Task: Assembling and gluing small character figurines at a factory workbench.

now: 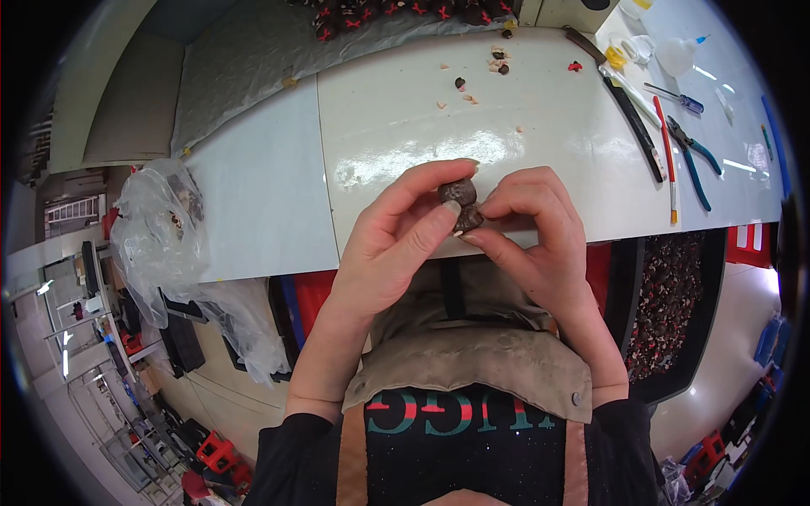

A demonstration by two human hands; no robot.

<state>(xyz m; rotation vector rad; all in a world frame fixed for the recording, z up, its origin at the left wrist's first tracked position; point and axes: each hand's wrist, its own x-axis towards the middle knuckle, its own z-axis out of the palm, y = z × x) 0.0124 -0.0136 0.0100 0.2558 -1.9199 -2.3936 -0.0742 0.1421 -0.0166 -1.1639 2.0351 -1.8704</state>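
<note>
Above the near edge of the white table I hold a small dark brown piece (458, 191) made of two rounded lumps, one above the other. My left hand (403, 240) is closed on it, with the thumb pressed on its front and the fingers behind. At its lower right side, the thumb and forefinger of my right hand (540, 228) pinch its edge. A pale speck shows at the lower tip of the piece. What the right fingertips grip exactly is partly hidden.
Dark and pale scraps (499, 61) lie at the table's back. On the right are a black-handled tool (631, 122), a red brush (665, 152), pliers (690, 156), a screwdriver (688, 103) and a squeeze bottle (675, 57). Red-marked dark pieces (396, 10) sit on grey sheeting. A black crate (624, 295) stands below.
</note>
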